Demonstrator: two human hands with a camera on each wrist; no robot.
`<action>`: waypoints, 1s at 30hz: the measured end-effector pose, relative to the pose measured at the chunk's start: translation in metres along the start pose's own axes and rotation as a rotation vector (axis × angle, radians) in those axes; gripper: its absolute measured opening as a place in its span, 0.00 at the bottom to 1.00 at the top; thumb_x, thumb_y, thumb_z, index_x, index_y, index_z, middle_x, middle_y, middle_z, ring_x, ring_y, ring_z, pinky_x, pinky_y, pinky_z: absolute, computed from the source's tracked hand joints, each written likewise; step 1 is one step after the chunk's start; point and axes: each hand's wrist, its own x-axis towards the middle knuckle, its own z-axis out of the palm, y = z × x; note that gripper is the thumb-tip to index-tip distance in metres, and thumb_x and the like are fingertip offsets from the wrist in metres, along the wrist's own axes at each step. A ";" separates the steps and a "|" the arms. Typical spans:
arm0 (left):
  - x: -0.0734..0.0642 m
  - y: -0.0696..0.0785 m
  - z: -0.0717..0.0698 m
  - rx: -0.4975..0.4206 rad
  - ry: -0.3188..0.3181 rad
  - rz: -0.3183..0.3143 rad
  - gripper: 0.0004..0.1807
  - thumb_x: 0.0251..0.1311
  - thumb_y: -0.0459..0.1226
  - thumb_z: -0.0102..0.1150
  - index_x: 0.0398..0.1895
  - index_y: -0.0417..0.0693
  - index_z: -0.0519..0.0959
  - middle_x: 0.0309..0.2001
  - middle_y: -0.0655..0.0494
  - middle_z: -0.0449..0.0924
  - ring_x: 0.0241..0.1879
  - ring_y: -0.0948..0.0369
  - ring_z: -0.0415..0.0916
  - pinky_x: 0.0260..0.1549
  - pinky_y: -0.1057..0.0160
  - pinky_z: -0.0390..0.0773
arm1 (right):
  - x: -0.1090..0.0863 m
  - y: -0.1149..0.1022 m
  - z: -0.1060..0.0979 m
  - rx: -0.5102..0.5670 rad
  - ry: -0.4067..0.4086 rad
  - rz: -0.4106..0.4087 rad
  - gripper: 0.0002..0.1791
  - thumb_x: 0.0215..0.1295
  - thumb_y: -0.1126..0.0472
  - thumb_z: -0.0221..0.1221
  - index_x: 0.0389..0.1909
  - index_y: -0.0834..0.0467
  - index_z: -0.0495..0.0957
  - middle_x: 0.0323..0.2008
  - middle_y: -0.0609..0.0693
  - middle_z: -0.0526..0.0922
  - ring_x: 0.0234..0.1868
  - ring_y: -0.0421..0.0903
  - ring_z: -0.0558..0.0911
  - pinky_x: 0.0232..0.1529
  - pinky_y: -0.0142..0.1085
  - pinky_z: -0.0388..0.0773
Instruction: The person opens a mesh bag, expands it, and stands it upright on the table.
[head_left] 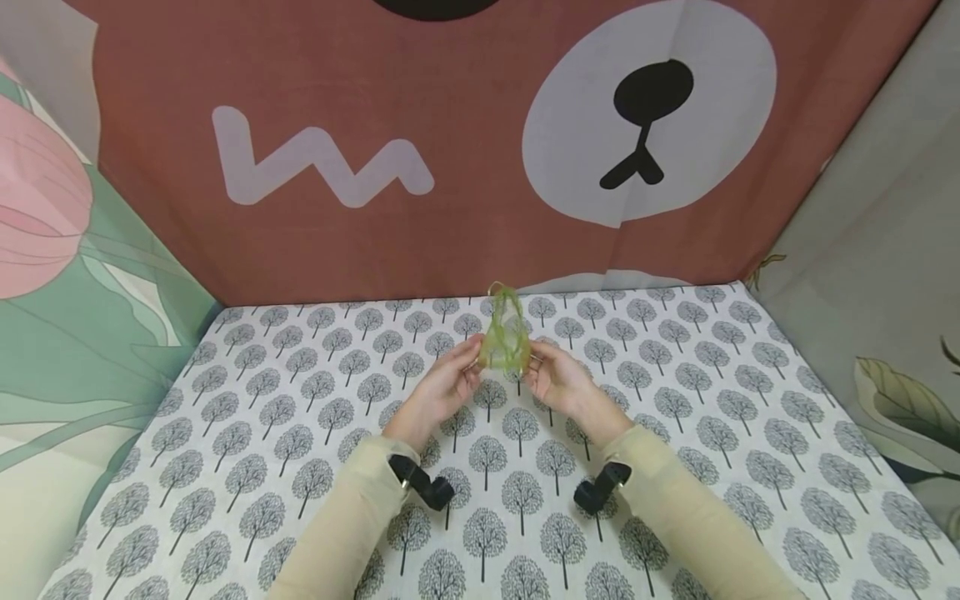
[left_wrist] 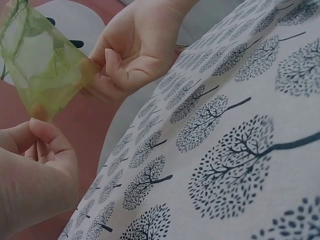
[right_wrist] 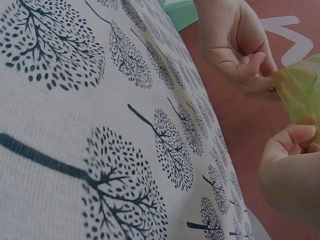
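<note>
A small, sheer green drawstring pouch (head_left: 506, 348) is held up above the table, its bottom edge towards me and its gathered, stringed end pointing away. My left hand (head_left: 442, 387) pinches one bottom corner between thumb and fingers. At the opposite corner my right hand (head_left: 564, 383) pinches the fabric. The left wrist view shows the see-through pouch (left_wrist: 47, 67) stretched between the two hands, with fingertips visible through it. Part of the green fabric (right_wrist: 302, 92) also appears at the edge of the right wrist view. No solid contents can be made out inside.
A white cloth with dark tree prints (head_left: 315, 479) covers the table. Behind it hangs a reddish-brown curtain (head_left: 465, 242) with a bear print. Patterned fabric hangs at left (head_left: 45, 350) and right (head_left: 892, 275). Small black cameras (head_left: 600, 487) sit on both wrists.
</note>
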 end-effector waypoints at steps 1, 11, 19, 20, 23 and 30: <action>0.000 0.000 0.001 -0.004 0.004 0.008 0.26 0.72 0.36 0.41 0.72 0.46 0.56 0.33 0.67 0.77 0.26 0.75 0.69 0.21 0.84 0.67 | 0.000 0.000 0.000 0.002 -0.006 0.003 0.12 0.76 0.59 0.39 0.38 0.55 0.71 0.29 0.45 0.79 0.26 0.35 0.75 0.24 0.19 0.73; -0.001 0.000 0.002 0.002 0.015 0.031 0.27 0.72 0.35 0.41 0.73 0.45 0.54 0.37 0.67 0.76 0.29 0.74 0.70 0.21 0.84 0.67 | -0.001 0.001 0.001 -0.011 -0.031 0.000 0.17 0.77 0.59 0.37 0.34 0.57 0.73 0.26 0.45 0.78 0.23 0.35 0.74 0.22 0.20 0.70; -0.002 -0.001 -0.002 0.027 0.007 0.029 0.26 0.72 0.34 0.40 0.72 0.45 0.56 0.35 0.67 0.76 0.29 0.74 0.70 0.22 0.84 0.68 | -0.003 0.002 -0.002 -0.011 -0.035 -0.011 0.17 0.76 0.61 0.38 0.32 0.56 0.74 0.25 0.43 0.78 0.23 0.34 0.74 0.21 0.20 0.71; -0.002 -0.001 -0.002 0.028 0.006 0.029 0.26 0.71 0.34 0.40 0.71 0.45 0.56 0.35 0.67 0.76 0.29 0.74 0.70 0.22 0.84 0.68 | -0.003 0.002 -0.002 -0.012 -0.040 -0.011 0.17 0.76 0.60 0.38 0.32 0.56 0.74 0.24 0.43 0.78 0.23 0.34 0.74 0.22 0.20 0.71; -0.002 -0.001 -0.003 0.022 0.003 0.025 0.25 0.72 0.33 0.40 0.71 0.45 0.57 0.35 0.67 0.76 0.29 0.74 0.71 0.22 0.83 0.68 | -0.003 0.001 -0.003 -0.017 -0.050 -0.007 0.18 0.77 0.59 0.37 0.32 0.55 0.75 0.24 0.43 0.78 0.23 0.34 0.74 0.22 0.20 0.71; -0.002 0.000 -0.003 0.009 -0.014 0.021 0.25 0.72 0.32 0.38 0.71 0.43 0.56 0.34 0.67 0.77 0.29 0.74 0.71 0.22 0.83 0.68 | -0.002 0.001 -0.004 -0.025 -0.063 0.001 0.20 0.77 0.57 0.36 0.31 0.55 0.75 0.25 0.43 0.79 0.23 0.34 0.74 0.22 0.20 0.71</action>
